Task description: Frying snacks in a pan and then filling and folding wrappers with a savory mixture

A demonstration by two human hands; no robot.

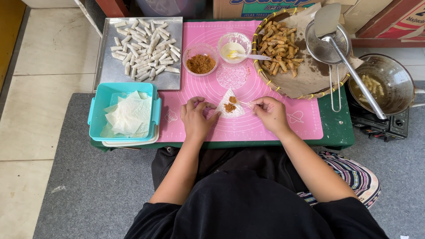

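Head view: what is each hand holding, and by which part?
Left hand pinches the wrapper at its left corner; right hand pinches its right corner.

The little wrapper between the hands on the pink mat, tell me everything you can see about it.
The wrapper is a thin, pale, translucent sheet that looks triangular, lying flat on the pink mat. Two small heaps of brown crumbly filling sit on it, the larger near its middle. The left hand touches its left edge with its fingertips; the right hand pinches at its right corner. It is open, not yet rolled.
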